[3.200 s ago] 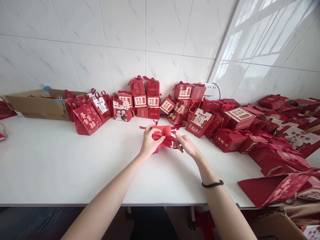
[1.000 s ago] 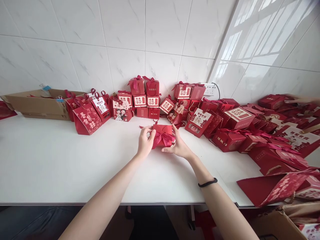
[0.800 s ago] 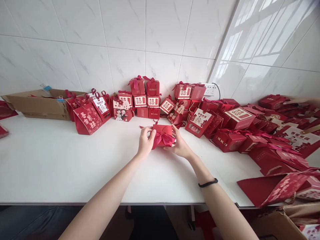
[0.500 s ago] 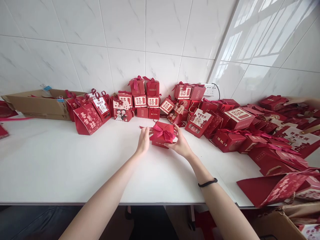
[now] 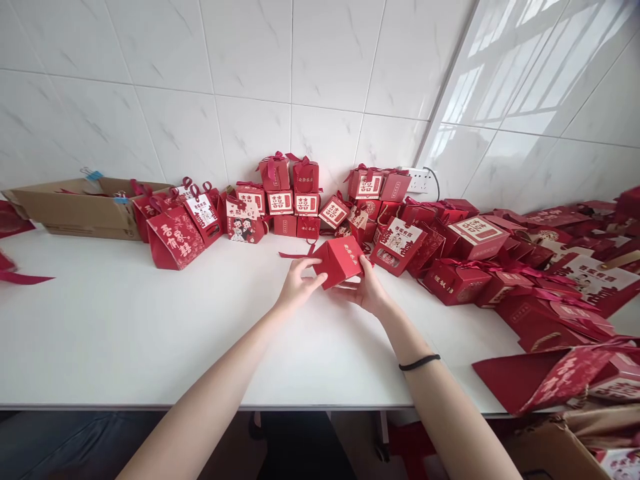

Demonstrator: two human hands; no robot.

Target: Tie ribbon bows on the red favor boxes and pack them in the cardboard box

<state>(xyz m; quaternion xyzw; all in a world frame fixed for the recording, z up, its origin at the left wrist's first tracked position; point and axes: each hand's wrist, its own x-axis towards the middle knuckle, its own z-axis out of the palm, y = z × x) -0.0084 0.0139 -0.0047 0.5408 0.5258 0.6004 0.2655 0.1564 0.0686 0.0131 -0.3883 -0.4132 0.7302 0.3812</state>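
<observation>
Between my two hands, just above the white table (image 5: 210, 333), is a red gift box (image 5: 341, 260) tilted so that a side with small gold characters faces up. My left hand (image 5: 299, 283) grips its left side, thumb on the near edge and fingers behind. My right hand (image 5: 367, 288) holds the right end, thumb on top and fingers reaching underneath. The box's bow is mostly hidden by my right hand. A strip of dark red ribbon (image 5: 296, 255) trails out to the left behind the box.
Stacked red gift boxes (image 5: 280, 202) line the tiled wall ahead. A large group of red boxes (image 5: 460, 283) fills the right side. At the back left stands a cardboard box (image 5: 90, 217) beside red gift bags (image 5: 176, 240). A power strip (image 5: 420, 181) sits against the wall.
The box has been rolled over, so its bow has turned from the top toward my right hand. A co-worker's hand at the far right has left view.
</observation>
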